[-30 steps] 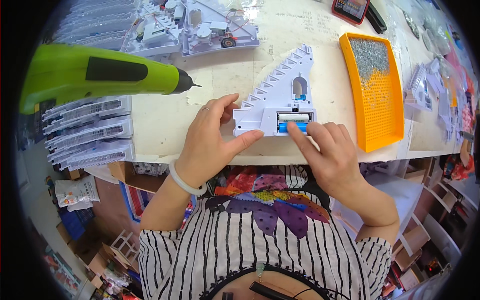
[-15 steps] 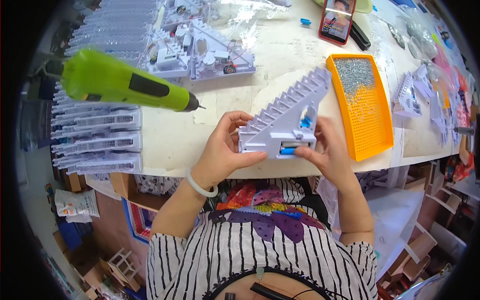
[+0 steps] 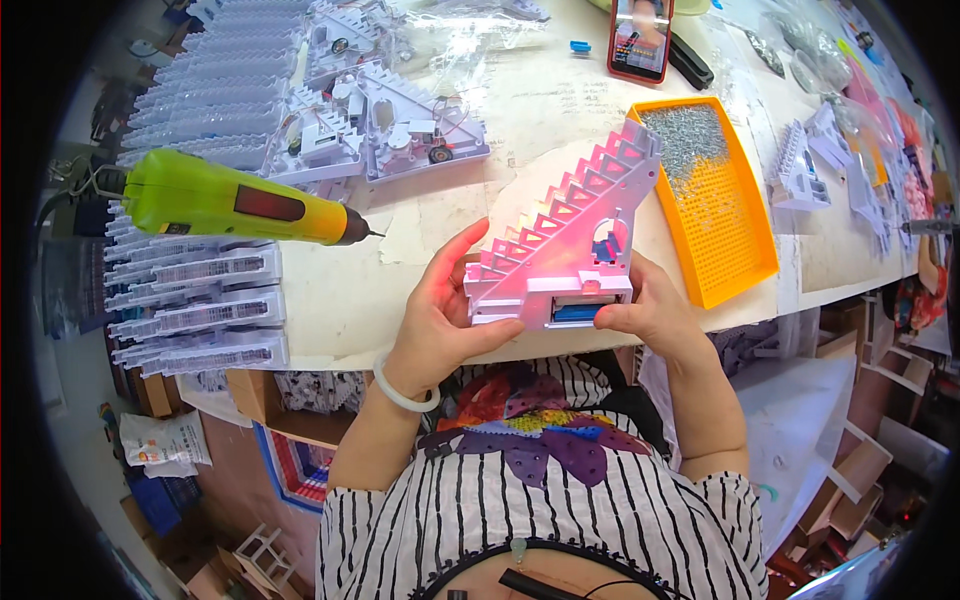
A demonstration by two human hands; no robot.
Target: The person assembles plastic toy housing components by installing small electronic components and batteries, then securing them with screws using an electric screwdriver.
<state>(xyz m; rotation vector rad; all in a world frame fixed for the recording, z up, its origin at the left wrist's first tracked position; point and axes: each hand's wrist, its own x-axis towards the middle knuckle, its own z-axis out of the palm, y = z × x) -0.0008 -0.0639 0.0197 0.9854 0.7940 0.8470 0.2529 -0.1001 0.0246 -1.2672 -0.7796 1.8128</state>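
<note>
Between both hands I hold a white plastic stair-shaped toy housing [image 3: 560,240], its stepped edge rising to the right. A reddish-pink glow covers much of it. My left hand [image 3: 440,315] grips its lower left end, thumb along the bottom edge. Round the lower right side is my right hand [image 3: 660,310], its thumb beside an uncovered battery slot. A blue battery [image 3: 575,314] lies in that slot. Small blue parts [image 3: 606,247] show through a round opening above it. The far fingers of both hands are partly hidden behind the housing.
A green electric screwdriver [image 3: 235,200] hangs at the left, above stacked white stair pieces [image 3: 200,310]. Opened housings with wiring [image 3: 420,130] lie behind. On the right stands a yellow tray [image 3: 725,220] holding many screws; a phone [image 3: 640,40] and a black stapler-like tool [image 3: 690,62] are beyond.
A reddish glow now lies over the housing and my left fingers, absent before. The housing has turned slightly, its slot facing me more. The screwdriver hangs a little lower and sharper; the whole view has shifted.
</note>
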